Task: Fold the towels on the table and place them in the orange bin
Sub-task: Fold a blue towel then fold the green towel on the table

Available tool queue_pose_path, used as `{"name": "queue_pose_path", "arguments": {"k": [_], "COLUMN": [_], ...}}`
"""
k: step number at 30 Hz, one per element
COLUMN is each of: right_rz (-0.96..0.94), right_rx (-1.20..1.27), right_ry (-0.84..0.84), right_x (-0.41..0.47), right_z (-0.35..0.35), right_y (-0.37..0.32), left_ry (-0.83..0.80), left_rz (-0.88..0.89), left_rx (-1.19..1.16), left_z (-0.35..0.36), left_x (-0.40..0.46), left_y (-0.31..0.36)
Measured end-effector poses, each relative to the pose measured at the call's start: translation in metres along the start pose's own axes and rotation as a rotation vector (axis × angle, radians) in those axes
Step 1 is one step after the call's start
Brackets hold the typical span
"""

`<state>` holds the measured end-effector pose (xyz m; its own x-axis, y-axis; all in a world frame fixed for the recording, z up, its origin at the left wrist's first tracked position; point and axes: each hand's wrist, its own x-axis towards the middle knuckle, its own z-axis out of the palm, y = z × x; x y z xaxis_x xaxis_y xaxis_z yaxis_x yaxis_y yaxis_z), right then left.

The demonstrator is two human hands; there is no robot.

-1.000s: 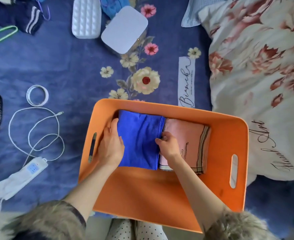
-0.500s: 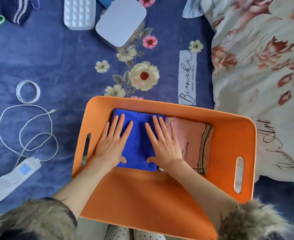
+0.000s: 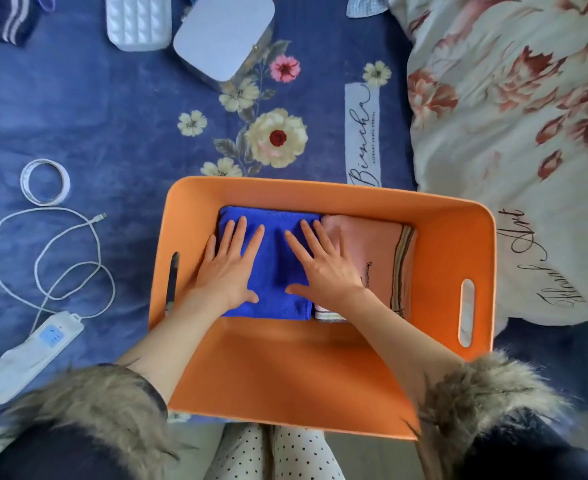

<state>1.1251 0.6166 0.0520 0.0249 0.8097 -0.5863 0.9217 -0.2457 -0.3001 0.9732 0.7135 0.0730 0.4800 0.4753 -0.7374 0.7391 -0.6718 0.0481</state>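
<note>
**Pressing the blue towel flat in the orange bin**

Pressing was the step in hand, by my reading. The orange bin point(image 3: 451, 237) served as landmark. The folded blue towel point(image 3: 275, 265) lay on the bin's floor against its far wall, toward the left end. The folded pink towel point(image 3: 379, 258) lay touching it on the right side, also against the far wall. The near half of the bin's floor was bare.

The left hand point(image 3: 228, 271) rested flat on the blue towel's left part, fingers straight and spread, gripping nothing. The right hand point(image 3: 323, 268) lay flat too, fingers straight; it covered the seam between the two towels, its outer fingers reaching onto the pink one.

Doing it well probably meant even downward pressure from both palms, so the folds stayed stacked and no edge sprang up. Sliding the palms sideways could have dragged the top layer and undone the fold. Lifting both hands straight up afterwards seemed the safest release.
</note>
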Motion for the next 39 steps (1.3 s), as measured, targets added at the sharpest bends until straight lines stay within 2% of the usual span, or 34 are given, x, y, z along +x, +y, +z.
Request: {"name": "queue_pose_path", "arguments": {"k": [2,7,13,16,23,28,39], "right_rz": [0.026,0.179,0.4,0.544,0.921,1.195,1.738], "right_rx": [0.087,0.307,0.412,0.483,0.593,0.732,0.939], "right_ry": [0.05,0.286,0.507,0.683,0.98,1.129,1.408], "right_x": [-0.02,-0.074,-0.156,-0.208,-0.32,-0.394,-0.534], "right_z": [-0.01,-0.039,-0.072,-0.076,-0.049,-0.003,0.118], "right_y": [-0.005,-0.018,-0.034,-0.046,-0.111,-0.174,-0.359], "left_ry": [0.034,0.235,0.426,0.498,0.393,0.341,0.098], "left_rz": [0.024,0.136,0.323,0.471,0.891,1.073,1.641], "left_rx": [-0.112,-0.392,-0.425,-0.416,-0.261,-0.231,0.028], "left_z": [-0.012,-0.041,-0.085,-0.101,-0.102,-0.088,0.022], "left_x": [-0.017,-0.066,-0.115,-0.141,-0.207,-0.258,-0.423], "left_y": [0.002,0.017,0.037,0.051,0.084,0.104,0.173]}}
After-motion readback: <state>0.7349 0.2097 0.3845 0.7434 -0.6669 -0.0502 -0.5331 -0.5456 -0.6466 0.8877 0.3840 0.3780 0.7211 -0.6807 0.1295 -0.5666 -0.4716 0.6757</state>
